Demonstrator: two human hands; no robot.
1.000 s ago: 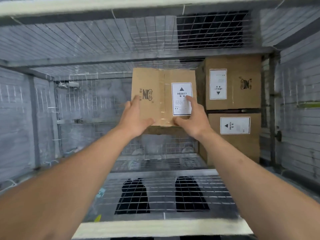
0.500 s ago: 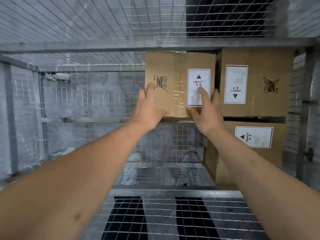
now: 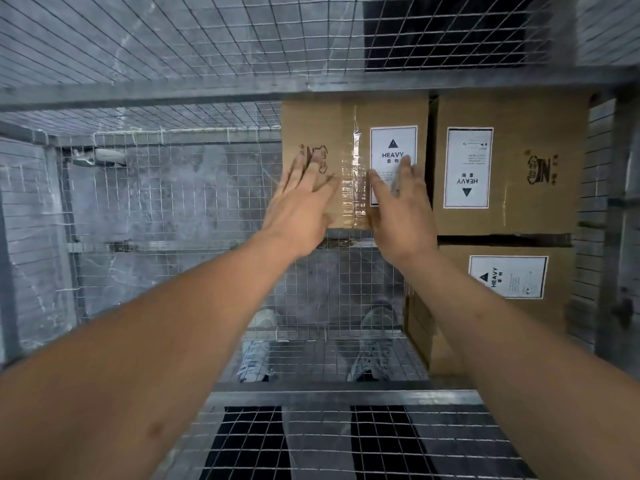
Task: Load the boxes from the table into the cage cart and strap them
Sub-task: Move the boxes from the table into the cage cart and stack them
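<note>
A brown cardboard box (image 3: 349, 133) with a white HEAVY label and a taped seam sits high in the wire cage cart (image 3: 166, 216), just under the top bar. It stands tight against a second box (image 3: 512, 168) on its right, which is stacked on a third box (image 3: 512, 327). My left hand (image 3: 301, 206) lies flat on the box's front face, fingers spread over the printed logo. My right hand (image 3: 401, 216) presses flat over the label. Neither hand wraps an edge. The box's bottom edge rests at a horizontal bar.
Wire mesh walls enclose the left, back and top. A metal frame bar (image 3: 329, 396) crosses the front below my arms. Two shoes (image 3: 256, 355) show through the mesh floor. The cart's left half holds no boxes.
The box has gone deeper and higher into the cart, up against the right stack. My hands have left its lower edge and now lie flat on its front.
</note>
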